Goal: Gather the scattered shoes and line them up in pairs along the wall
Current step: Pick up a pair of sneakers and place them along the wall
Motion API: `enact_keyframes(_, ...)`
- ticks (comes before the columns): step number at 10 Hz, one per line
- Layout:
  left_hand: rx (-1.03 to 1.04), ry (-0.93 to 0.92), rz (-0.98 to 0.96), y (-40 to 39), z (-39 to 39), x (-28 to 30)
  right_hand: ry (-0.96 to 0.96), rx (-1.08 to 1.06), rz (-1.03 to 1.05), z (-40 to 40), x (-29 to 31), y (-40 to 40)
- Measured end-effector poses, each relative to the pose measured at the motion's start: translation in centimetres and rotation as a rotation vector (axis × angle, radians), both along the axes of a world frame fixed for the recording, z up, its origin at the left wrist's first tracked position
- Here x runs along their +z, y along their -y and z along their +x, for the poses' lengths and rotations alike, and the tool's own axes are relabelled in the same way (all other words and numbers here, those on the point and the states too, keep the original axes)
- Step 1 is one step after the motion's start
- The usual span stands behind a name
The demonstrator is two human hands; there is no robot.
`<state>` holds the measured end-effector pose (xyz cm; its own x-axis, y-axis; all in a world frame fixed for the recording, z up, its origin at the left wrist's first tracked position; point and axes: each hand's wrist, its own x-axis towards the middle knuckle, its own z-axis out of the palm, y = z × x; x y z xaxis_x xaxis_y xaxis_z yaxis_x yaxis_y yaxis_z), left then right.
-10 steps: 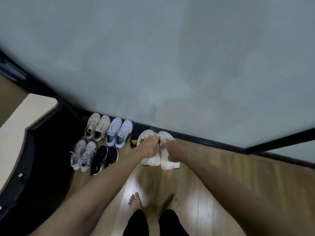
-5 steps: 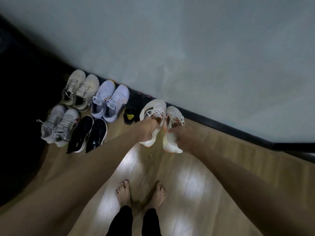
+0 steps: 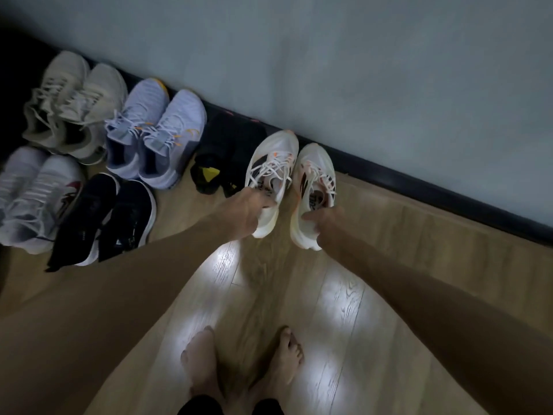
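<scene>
Item in hand: white-and-orange pair, left shoe [image 3: 270,175] and right shoe [image 3: 314,190], side by side, toes toward the wall [image 3: 329,70], toe ends near the dark skirting [image 3: 419,187].
Left hand [image 3: 245,212]: grips the heel end of the left shoe; fingers curled over the collar, tips hidden inside the shoe.
Right hand [image 3: 324,221]: holds the heel end of the right shoe; thumb lies on the collar, the other fingers are hidden behind the heel, so their exact set cannot be told.
Contact with floor: cannot tell whether the soles rest on the wooden floor [image 3: 389,265] or hang just above it.
Row at wall, leftward: black pair with yellow mark [image 3: 221,163] just beside the held pair; pale blue pair [image 3: 158,136]; beige pair [image 3: 74,100].
Second row, nearer the person: black pair with white sole [image 3: 104,223]; white-grey pair [image 3: 33,196].
Operator: bare feet [image 3: 239,363] on the floor, well back from the row.
Progress, judged: five pairs stand grouped; the sixth is at its place at the right end of the wall row, so the task looks nearly done.
Remaining, judged: settle and release this pair; the two front pairs are not against the wall and may need shifting. No loose shoes in view.
</scene>
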<state>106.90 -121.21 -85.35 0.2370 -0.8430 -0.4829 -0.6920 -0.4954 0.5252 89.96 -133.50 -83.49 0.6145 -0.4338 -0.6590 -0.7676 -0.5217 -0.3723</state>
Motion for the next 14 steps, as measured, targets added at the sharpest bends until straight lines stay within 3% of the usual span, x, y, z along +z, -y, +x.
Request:
enact_keyframes(4, -0.044, 0.009, -0.042, 1.6, 2.3, -10.2, 0.055, 0.052, -0.171, 1.8, -10.6, -1.3)
enact_keyframes(6, -0.068, 0.024, 0.067, 1.3, 1.2, -14.7, 0.079, -0.020, -0.070, 1.5, -15.4, -2.2)
enact_keyframes(8, -0.095, 0.188, 0.060, 0.4, -0.6, -14.6, 0.111, 0.056, -0.002, 0.9, -15.2, -1.3)
enact_keyframes(9, -0.192, 0.332, 0.105, 0.4, -1.4, -14.0, 0.039, -0.018, 0.012, 0.4, -15.1, -1.7)
enact_keyframes(11, -0.182, 0.427, 0.172, 0.7, -1.8, -15.1, 0.038, -0.035, -0.002, 0.4, -15.8, -2.6)
enact_keyframes(14, -0.255, 0.309, 0.072, -0.7, -1.4, -15.5, 0.050, -0.013, 0.112, 1.2, -15.1, -1.8)
